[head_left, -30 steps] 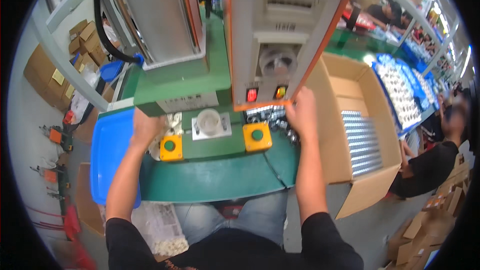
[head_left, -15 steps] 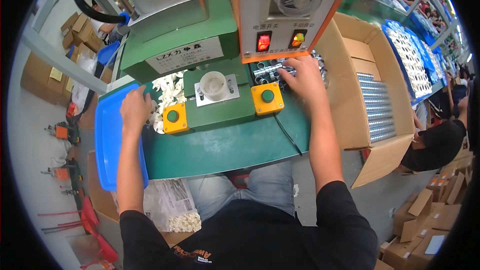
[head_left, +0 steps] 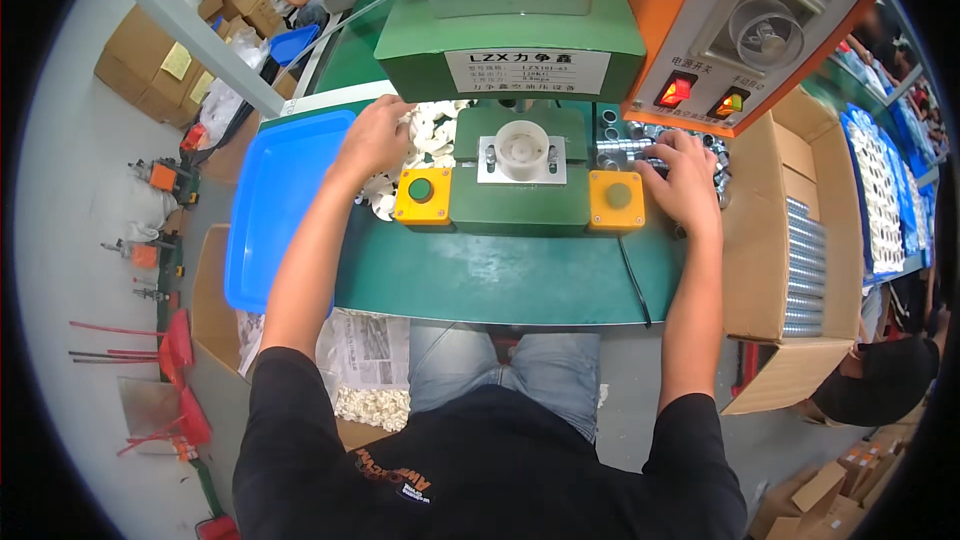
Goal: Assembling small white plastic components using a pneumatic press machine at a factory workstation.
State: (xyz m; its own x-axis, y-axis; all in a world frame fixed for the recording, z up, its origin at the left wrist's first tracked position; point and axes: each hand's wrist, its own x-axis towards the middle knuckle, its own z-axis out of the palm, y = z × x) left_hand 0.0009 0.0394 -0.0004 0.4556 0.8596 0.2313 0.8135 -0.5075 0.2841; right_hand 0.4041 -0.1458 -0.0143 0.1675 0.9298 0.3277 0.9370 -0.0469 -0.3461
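My left hand (head_left: 378, 140) reaches over the pile of white plastic pieces (head_left: 432, 134), its fingers loosely curved and nothing visible in them. The fingertips are partly hidden. My right hand (head_left: 686, 180) rests among loose metal rings (head_left: 720, 152), thumb and fingers bent about the end of a short row of metal rings (head_left: 622, 147). Between my hands stands a green press base with a whitish round cup-shaped fixture (head_left: 522, 151) on a metal plate. Yellow boxes with green push buttons flank it, one on the left (head_left: 423, 197) and one on the right (head_left: 617, 200).
A blue tray (head_left: 243, 250) lies left of the press. The green press head (head_left: 410, 45) overhangs the fixture, beside an orange-edged control box (head_left: 655, 35) with two lit switches. A carton (head_left: 755, 270) holding rows of metal rings stands right. A black cable (head_left: 634, 280) crosses the table edge.
My view has shifted left, so the press appears farther right. My left hand has moved forward and right, from beside the tray to the white pieces. My right hand stays at the rings.
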